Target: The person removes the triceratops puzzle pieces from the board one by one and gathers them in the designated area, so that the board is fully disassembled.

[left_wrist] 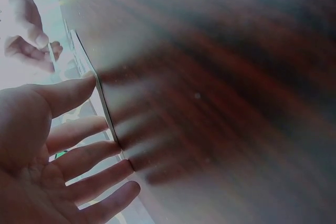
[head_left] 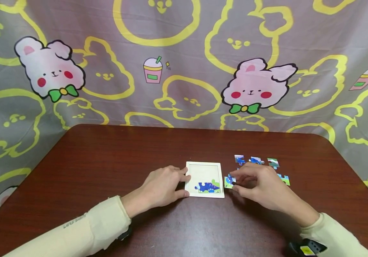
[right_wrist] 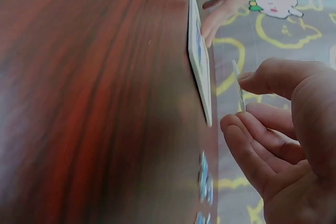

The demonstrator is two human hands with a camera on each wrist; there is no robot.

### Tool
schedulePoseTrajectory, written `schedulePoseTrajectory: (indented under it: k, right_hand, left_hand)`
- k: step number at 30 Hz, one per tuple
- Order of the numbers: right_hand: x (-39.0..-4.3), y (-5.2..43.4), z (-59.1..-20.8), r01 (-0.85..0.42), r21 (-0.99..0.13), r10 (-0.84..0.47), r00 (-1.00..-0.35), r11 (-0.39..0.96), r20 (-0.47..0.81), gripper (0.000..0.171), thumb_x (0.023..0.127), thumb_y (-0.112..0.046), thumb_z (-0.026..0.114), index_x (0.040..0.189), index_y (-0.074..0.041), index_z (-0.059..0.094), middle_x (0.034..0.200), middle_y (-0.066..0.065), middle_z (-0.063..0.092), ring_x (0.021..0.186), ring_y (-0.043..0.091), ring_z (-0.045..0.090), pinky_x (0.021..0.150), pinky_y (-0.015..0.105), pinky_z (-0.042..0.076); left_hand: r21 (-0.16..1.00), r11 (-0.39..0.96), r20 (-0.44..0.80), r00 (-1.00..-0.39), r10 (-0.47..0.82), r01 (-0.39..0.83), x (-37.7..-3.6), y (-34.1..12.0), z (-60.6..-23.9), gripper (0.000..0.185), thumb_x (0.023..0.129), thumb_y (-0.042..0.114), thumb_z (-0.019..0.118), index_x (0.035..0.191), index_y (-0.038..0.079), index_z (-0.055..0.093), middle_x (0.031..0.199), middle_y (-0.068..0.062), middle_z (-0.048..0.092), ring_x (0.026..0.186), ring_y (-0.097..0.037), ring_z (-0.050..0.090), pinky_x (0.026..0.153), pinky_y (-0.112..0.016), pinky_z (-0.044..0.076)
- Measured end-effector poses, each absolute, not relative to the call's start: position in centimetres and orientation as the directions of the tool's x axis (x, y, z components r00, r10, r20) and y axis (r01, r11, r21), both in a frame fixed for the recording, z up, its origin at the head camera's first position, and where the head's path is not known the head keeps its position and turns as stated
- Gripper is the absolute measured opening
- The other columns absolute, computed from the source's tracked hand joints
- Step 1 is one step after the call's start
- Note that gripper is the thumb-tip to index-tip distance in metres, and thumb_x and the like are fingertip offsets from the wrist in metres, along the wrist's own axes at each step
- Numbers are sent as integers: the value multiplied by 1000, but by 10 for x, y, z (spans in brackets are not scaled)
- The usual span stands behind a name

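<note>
A square white puzzle tray (head_left: 200, 171) lies on the table, with joined blue and green puzzle pieces (head_left: 208, 187) in its lower right part. My left hand (head_left: 164, 185) rests at the tray's left edge, its fingers spread and fairly straight; the left wrist view shows the fingertips right at the rim. Between thumb and fingers my right hand (head_left: 264, 184) pinches a puzzle piece (head_left: 229, 182), blue and green on its face, just off the tray's right edge. In the right wrist view that piece (right_wrist: 240, 87) is seen edge-on, raised above the table.
Several loose puzzle pieces (head_left: 256, 160) lie right of the tray, some partly hidden behind my right hand. The brown wooden table (head_left: 107, 153) ends at a patterned curtain (head_left: 184, 64) with rabbits and yellow outlines.
</note>
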State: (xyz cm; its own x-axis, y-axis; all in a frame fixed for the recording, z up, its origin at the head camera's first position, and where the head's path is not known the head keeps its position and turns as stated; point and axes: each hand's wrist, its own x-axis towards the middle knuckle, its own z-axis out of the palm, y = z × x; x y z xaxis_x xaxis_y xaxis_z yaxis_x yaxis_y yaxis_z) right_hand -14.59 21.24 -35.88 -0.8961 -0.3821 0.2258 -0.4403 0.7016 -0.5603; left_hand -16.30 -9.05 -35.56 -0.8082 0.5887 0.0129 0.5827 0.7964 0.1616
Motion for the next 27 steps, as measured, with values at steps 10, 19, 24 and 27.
schedulePoseTrajectory:
  k: [10,19,24,27]
  right_hand:
    - [-134,240,-366,-434,-505,-353,-901,746,253,29,75,-17,86,100,-24,74,89,-15,70,74,-3,64,66,22,56]
    - [-133,250,-371,-508,-393,-416,-859,767,298,28,73,-16,87,97,-27,76,81,-21,64,71,-3,57,62,20,49]
    - [-133,249,-372,-526,-363,-443,-848,769,290,26,74,-17,86,96,-26,78,89,-22,65,70,-3,55,59,18,46]
    - [-133,248,-373,-537,-341,-451,-840,771,303,25,73,-17,86,96,-25,78,90,-21,65,71,-4,54,60,18,46]
  left_hand:
    - [171,799,14,-812,583,576,-163,-92,-356,46,86,47,73,125,23,70,141,-2,59,129,-23,57,88,-45,56]
    - [175,800,15,-814,581,575,-163,-92,-356,46,86,46,73,125,22,70,141,-3,59,128,-23,58,88,-45,56]
    - [179,796,19,-811,585,578,-162,-91,-356,46,86,46,73,125,22,71,141,-3,59,129,-24,57,88,-46,56]
    - [179,793,20,-808,588,582,-162,-91,-356,46,86,46,74,125,22,70,141,-3,59,129,-24,58,89,-46,56]
